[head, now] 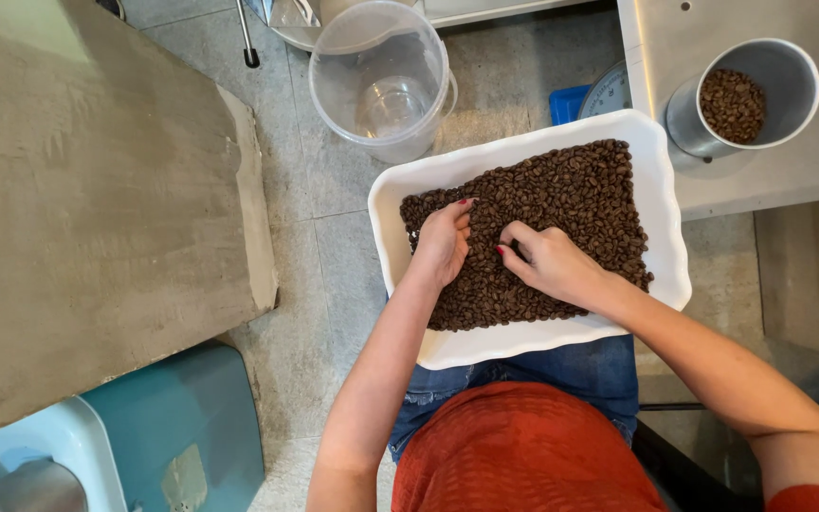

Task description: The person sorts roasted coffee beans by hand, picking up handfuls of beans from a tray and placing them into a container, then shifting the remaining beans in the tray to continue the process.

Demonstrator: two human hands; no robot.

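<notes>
A white rectangular tray (667,237) rests on my lap, filled with a layer of dark brown coffee beans (571,194). My left hand (444,242) lies on the beans at the tray's left side, fingers curled loosely over them. My right hand (550,261) sits in the middle of the beans, fingertips pinched down among them; whether a bean is between them cannot be seen. Both hands touch the beans, a few centimetres apart.
A metal cup (779,66) holding coffee beans stands on a grey table (770,175) at the upper right. A clear empty plastic bucket (381,81) stands on the tiled floor. A grey concrete slab (97,199) fills the left; a teal stool (182,427) is below it.
</notes>
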